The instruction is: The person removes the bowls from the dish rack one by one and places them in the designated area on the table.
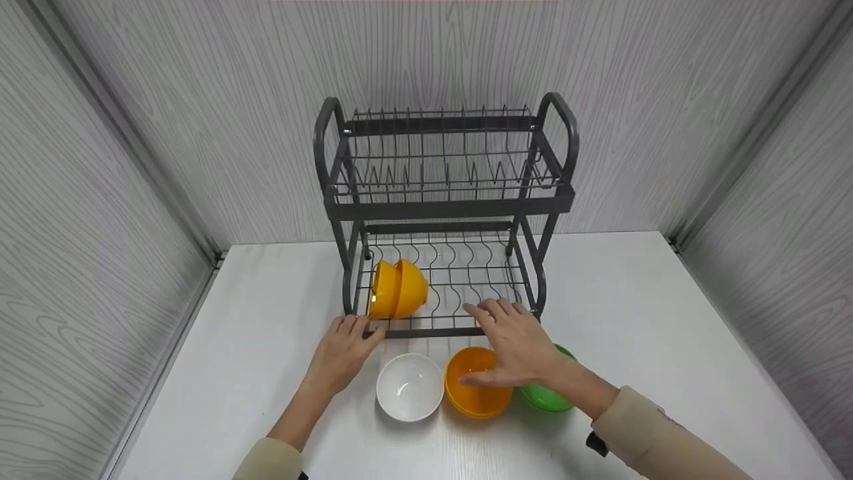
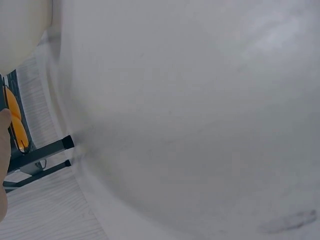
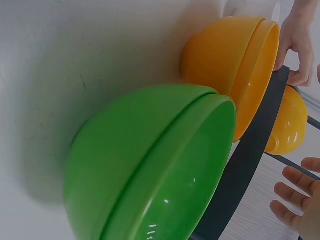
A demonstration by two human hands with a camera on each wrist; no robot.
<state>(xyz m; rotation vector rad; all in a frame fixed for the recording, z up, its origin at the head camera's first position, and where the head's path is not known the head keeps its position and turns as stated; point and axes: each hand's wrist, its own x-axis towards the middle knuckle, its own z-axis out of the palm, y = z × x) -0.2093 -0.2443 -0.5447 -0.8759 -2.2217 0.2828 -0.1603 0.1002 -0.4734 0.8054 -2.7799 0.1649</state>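
My left hand (image 1: 341, 352) grips the front left corner of a dark two-tier dish rack (image 1: 450, 209), thumb in front of the rail. My right hand (image 1: 523, 343) hovers over nested orange bowls (image 1: 474, 401), fingers spread and nothing held; the right wrist view shows the fingers (image 3: 295, 197) apart. Beside these stand a white bowl (image 1: 410, 388) on the left and nested green bowls (image 1: 546, 399) on the right, the latter partly hidden by my right wrist. Two yellow-orange bowls (image 1: 412, 290) lean on their sides, one against the other, at the left of the lower tier.
The upper tier (image 1: 443, 157) has upright wire dividers and curved side handles (image 1: 563, 123). Wavy wires (image 1: 470, 280) line the lower tier. Everything stands on a white table (image 1: 620, 320), with wood-grain panels (image 1: 440, 53) behind and at both sides.
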